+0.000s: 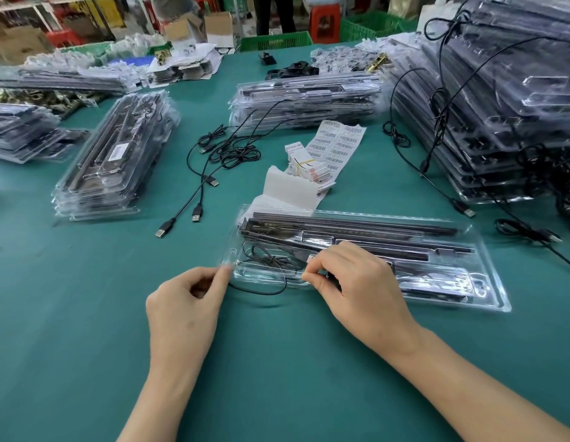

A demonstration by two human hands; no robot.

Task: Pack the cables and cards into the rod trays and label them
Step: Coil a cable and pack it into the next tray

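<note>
On the head camera I see a clear, glossy moulded plastic tray (494, 295) lying on the matte green table cover (86, 346), with long black rods (357, 223) seated in its far channels. The left hand (184, 311) pinches the tray's left corner between thumb and forefinger. The right hand (357, 282), fingers curled tight, pinches a thin black cable (271, 260) at the tray's near edge. That cable sits coiled in the tray's left pocket, one loop spilling over the near rim onto the cover. Just beyond the tray lie a banded bundle of small white cards (309, 167) and curling white barcode label sheets (341, 145). Beyond the tray, to its left, loose black USB cables (213, 161) sprawl.
</note>
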